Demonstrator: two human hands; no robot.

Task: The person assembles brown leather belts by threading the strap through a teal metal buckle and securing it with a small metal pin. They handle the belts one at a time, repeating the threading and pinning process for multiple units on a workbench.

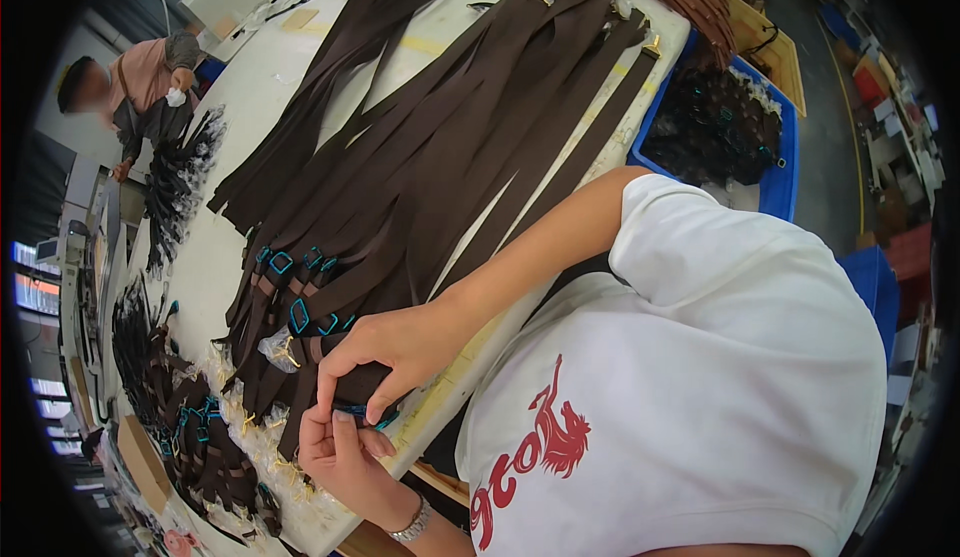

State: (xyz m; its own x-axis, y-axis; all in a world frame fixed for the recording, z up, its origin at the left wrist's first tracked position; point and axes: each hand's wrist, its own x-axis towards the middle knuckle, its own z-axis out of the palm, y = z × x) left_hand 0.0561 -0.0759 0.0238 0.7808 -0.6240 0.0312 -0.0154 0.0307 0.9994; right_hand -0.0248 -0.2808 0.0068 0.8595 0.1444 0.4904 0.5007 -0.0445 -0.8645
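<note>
My hands meet at the near edge of a white table, over a brown strap with a teal metal buckle. My right hand comes from above, its thumb and index finger curved down onto the strap by the buckle. From below, my left hand, with a metal watch at its wrist, has its fingers curled and pinched together at the same strap. The fingers cover most of the held part. Just beyond lie more brown straps with teal buckles and a scrap of clear plastic wrap.
Long dark brown straps spread across the table. A heap of buckled straps with plastic-wrapped gold fittings lies at lower left. A blue crate of black straps stands beside the table. Across it, another person handles black straps.
</note>
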